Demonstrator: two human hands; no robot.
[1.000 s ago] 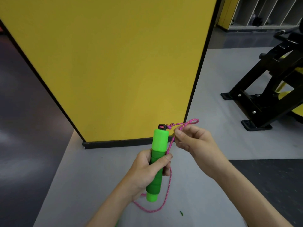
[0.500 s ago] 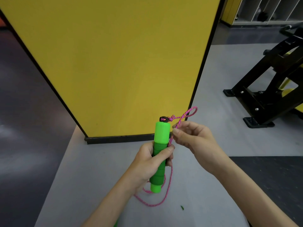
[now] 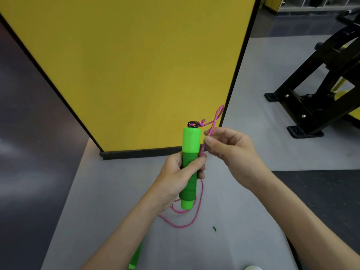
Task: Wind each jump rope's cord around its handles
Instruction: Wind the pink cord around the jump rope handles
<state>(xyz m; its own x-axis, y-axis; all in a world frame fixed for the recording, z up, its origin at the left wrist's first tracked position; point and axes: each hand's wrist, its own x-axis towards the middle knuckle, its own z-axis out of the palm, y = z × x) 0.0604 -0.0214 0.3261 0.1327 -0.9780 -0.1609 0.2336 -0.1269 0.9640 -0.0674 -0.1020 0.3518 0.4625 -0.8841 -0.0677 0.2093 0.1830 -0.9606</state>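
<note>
Your left hand (image 3: 178,178) grips the handle (image 3: 191,139), probably light, squashy foam. Your right hand (image 3: 231,152) fingers (image 3: 209,140) pinch the limp cord (image 3: 202,191); hold it close to the handle.

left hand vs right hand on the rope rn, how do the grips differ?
1. The left hand wraps its fingers and thumb around the green handle; the right hand only pinches the pink cord at its fingertips.
2. The left hand sits lower, on the handle's darker middle; the right hand is higher, beside the handle's lighter top.

Shared: both are bare and hold the same jump rope.
</note>
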